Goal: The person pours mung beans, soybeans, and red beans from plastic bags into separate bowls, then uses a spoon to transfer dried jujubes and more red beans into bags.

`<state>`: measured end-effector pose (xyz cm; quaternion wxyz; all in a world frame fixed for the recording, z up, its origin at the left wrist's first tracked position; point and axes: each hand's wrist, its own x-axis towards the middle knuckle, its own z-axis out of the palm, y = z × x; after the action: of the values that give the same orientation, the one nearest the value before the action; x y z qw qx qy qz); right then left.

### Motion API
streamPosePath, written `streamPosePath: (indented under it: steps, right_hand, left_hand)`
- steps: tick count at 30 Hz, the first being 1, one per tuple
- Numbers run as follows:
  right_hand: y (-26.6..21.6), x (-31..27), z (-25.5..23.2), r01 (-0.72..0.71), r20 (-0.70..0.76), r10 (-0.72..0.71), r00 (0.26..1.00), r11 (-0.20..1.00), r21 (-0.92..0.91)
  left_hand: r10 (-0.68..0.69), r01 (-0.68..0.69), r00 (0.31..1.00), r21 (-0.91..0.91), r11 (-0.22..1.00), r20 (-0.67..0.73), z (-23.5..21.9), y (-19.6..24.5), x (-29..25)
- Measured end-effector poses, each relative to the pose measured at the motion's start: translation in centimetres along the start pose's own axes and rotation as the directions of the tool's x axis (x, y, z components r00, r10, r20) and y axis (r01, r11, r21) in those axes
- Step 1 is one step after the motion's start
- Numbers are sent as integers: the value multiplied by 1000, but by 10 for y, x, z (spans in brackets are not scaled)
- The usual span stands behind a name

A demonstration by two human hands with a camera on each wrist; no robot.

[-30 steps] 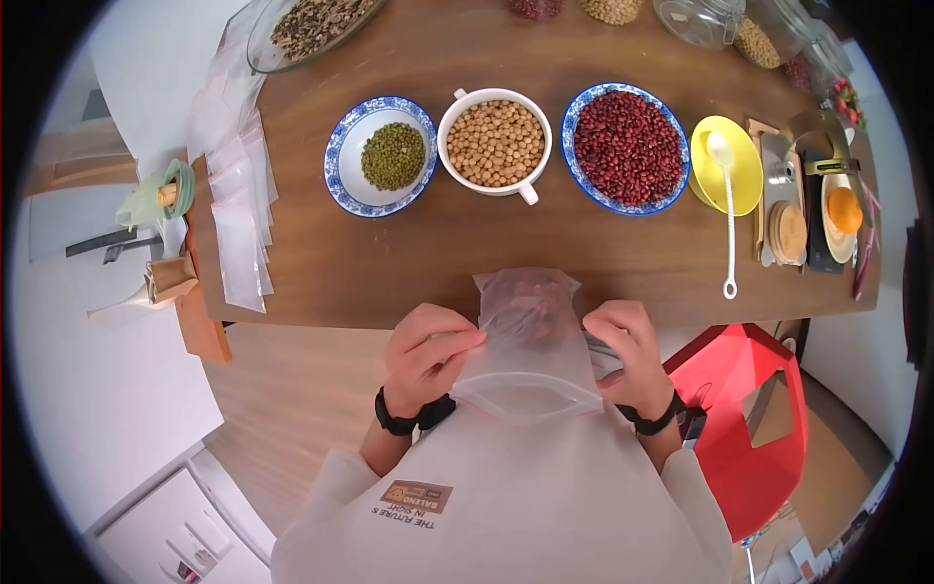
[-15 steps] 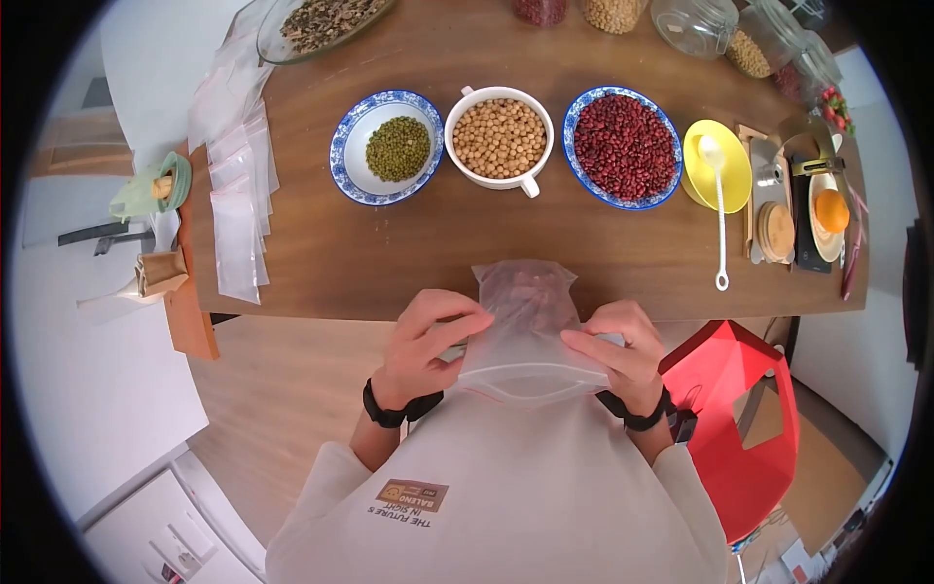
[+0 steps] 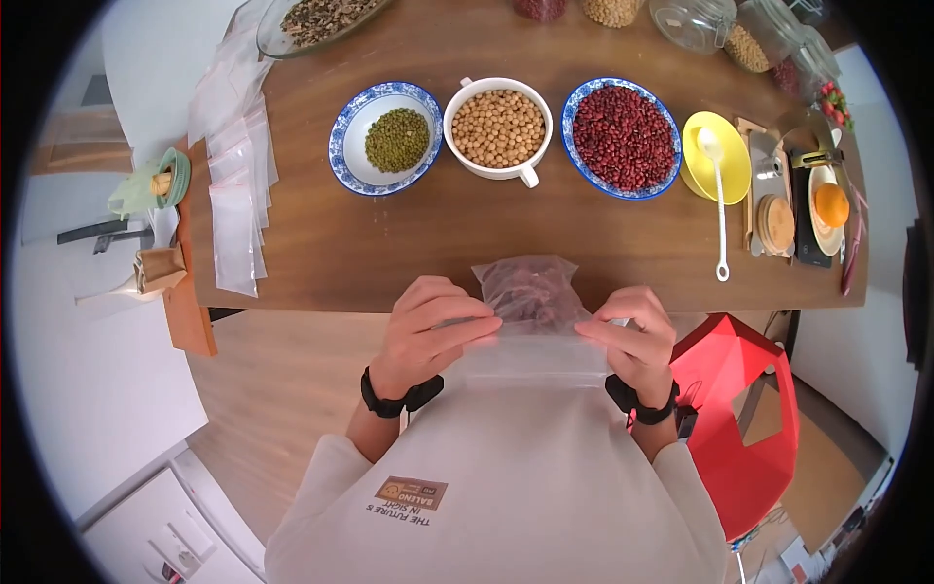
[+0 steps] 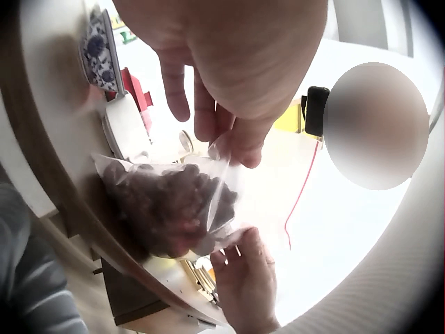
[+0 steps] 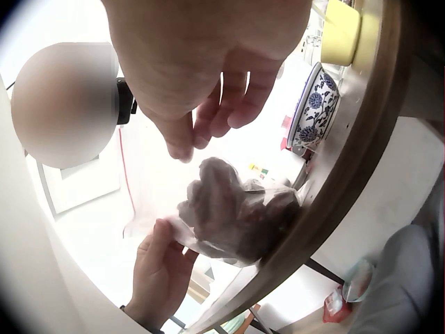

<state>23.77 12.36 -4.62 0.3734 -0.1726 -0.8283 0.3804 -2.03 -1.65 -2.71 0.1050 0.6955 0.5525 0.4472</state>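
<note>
- A brown table (image 3: 438,238) runs across the head view, with a pale wood floor (image 3: 282,389) in front of it.
- A red object (image 3: 725,419) stands below the table's near edge, on the right.
- The bag (image 3: 530,289), see-through and bulging with dark reddish-brown lumps, is at the middle of the near edge, between the two hands and in front of the shirt (image 3: 545,477). Its filled end points toward the table, its flat upper part toward the person.
- The left hand (image 3: 425,336) pinches one side of the bag between thumb and forefinger; its other fingers are bent.
- The right hand (image 3: 637,336) pinches the opposite side in much the same way, fingertips on the film just above the lumps.
- A black band (image 3: 386,401) circles the left wrist; the right wrist wears one too.
- Beyond the bag, three vessels stand in a row: a blue-rimmed bowl (image 3: 346,156) of green beans (image 3: 397,140), a white pot (image 3: 528,174) of chickpeas (image 3: 498,128), and another blue-rimmed bowl of red beans (image 3: 625,138).
- Farther right, a spoon (image 3: 721,219) leans out of a yellow bowl (image 3: 736,170); an orange (image 3: 831,205) sits on a plate (image 3: 825,239).
- Flat bags (image 3: 233,234) overlap along the left edge, near a glass dish (image 3: 270,41).
- Jars (image 3: 693,23) fill the far right corner.
</note>
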Motion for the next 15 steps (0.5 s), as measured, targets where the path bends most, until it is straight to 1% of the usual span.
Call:
streamPosePath:
  steps: [6,10,12,13,15]
  right_hand:
    - [-3,1,2,-89,24,87,996,993,82]
    - [-3,1,0,-84,39,81,996,993,82]
    - [-2,1,3,-57,36,54,998,995,77]
    - [-5,3,4,-56,38,53,998,995,78]
    - [-10,7,7,-71,45,68,997,995,70]
  left_hand:
    - [-43,44,999,-69,997,15,5,-1,-7]
    - [-55,58,998,-103,993,36,8,1,-9]
    - [-57,59,997,-34,998,59,10,3,-9]
    - [-58,60,997,-34,998,57,11,3,-8]
    - [53,-54,998,31,998,27,15,2,-7]
